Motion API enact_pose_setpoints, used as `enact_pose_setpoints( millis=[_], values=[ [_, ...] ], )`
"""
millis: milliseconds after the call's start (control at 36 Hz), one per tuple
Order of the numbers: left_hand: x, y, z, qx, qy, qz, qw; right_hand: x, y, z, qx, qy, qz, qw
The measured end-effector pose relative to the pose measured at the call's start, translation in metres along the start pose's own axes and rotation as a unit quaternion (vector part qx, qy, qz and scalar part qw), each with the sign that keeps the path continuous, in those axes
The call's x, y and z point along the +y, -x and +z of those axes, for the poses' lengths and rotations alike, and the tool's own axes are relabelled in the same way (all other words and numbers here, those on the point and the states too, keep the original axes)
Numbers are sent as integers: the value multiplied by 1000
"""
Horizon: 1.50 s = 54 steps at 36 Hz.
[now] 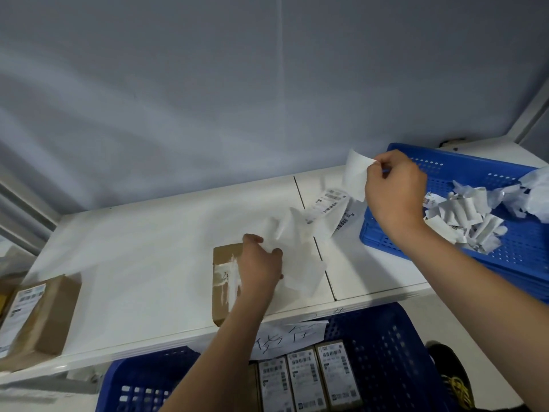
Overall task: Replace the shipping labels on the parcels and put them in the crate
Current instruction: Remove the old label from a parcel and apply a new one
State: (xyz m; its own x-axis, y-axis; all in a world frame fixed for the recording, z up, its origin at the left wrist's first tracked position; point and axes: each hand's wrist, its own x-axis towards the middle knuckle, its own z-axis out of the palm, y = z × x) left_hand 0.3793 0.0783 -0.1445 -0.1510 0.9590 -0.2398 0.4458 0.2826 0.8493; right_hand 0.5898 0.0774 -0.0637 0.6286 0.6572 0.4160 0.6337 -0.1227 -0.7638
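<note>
A brown parcel [224, 281] with torn white label remains lies on the white table [133, 263]. My left hand [261, 263] rests over the parcel's right side and grips a strip of white backing paper [300, 263]. My right hand [395, 191] is raised beside the blue tray and pinches a white label [355, 173] by its edge. A strip of printed labels [329, 202] trails on the table between the two hands.
A blue tray [520, 251] at right holds crumpled paper scraps [475, 215]. A blue crate [386, 361] below the table edge holds three labelled parcels [306, 379] and a handwritten paper sign [291, 337]. Another labelled parcel [38, 316] lies at far left.
</note>
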Motion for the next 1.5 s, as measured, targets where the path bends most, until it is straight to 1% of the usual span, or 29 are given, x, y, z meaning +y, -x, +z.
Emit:
enact_pose_setpoints(
  millis=[139, 222, 278, 389, 444, 500, 556, 667, 750, 861, 1028, 1139, 1306, 1444, 1500],
  values=[
    [2, 8, 23, -71, -99, 55, 991, -2, 3, -2, -6, -5, -2, 1000],
    [12, 10, 30, -101, -128, 75, 984, -6, 8, -2, -14, -12, -9, 1000],
    [19, 12, 30, -101, -140, 79, 982, -8, 13, -3, -24, -15, -16, 999],
    [30, 18, 22, -70, -134, 109, 982, -14, 30, -6, -55, -25, -31, 998],
    [36, 23, 12, -73, -97, 113, 986, -20, 41, -6, -69, -29, -42, 996],
    [43, 27, 2, -97, -6, 87, 991, -26, 52, -3, -82, -31, -56, 995],
    [53, 32, -12, -111, 92, 47, 989, -34, 65, 1, -97, -33, -62, 993],
    [67, 40, -40, -128, 237, -2, 963, -47, 89, 8, -119, -53, -85, 988],
    [69, 47, -60, -157, 285, -39, 945, -58, 107, 10, -137, -63, -125, 981],
    [58, 55, -89, -166, 295, -64, 939, -69, 127, 10, -171, -53, -188, 966],
    [28, 68, -134, -154, 304, -96, 935, -82, 164, 18, -241, -36, -274, 930],
    [6, 75, -161, -146, 293, -103, 939, -91, 185, 24, -263, -28, -306, 914],
    [-18, 80, -181, -112, 235, -76, 962, -95, 204, 29, -307, -40, -314, 898],
    [-28, 70, -177, -87, 174, -63, 979, -86, 204, 35, -357, -15, -278, 891],
    [-30, 62, -176, -92, 159, -61, 981, -81, 202, 36, -368, -13, -258, 893]
  ],
)
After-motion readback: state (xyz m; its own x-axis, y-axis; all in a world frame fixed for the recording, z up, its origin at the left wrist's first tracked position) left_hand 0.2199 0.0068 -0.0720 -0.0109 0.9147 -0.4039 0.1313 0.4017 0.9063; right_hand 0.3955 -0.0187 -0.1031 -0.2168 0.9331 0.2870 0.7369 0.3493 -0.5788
